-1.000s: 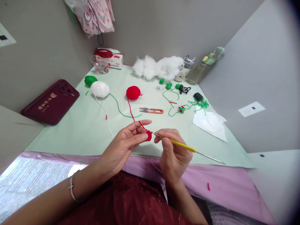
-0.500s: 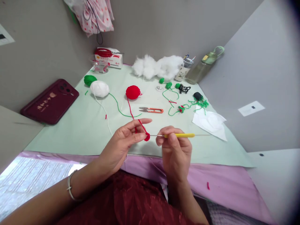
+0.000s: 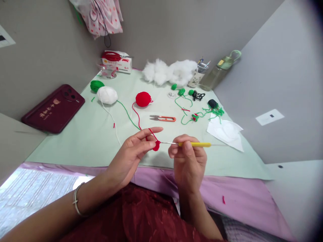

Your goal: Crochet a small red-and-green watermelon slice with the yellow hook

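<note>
My left hand pinches a small red crochet piece between thumb and fingers. Red yarn runs over its raised index finger and back to a red yarn ball. In my right hand is a crochet hook with a yellow handle, held level. Its thin metal tip points left and meets the upper right edge of the red piece. Beyond the hands, orange thread snips lie on the pale green table cover.
White and green yarn balls lie left, near a dark red phone. White stuffing, a pen cup and a bottle stand at the back. Small green crochet pieces and white paper lie right.
The yarn between the ball and my left hand has gone from taut to slack and curved. The red piece has turned and shifted slightly left; the hook has moved a little right.
</note>
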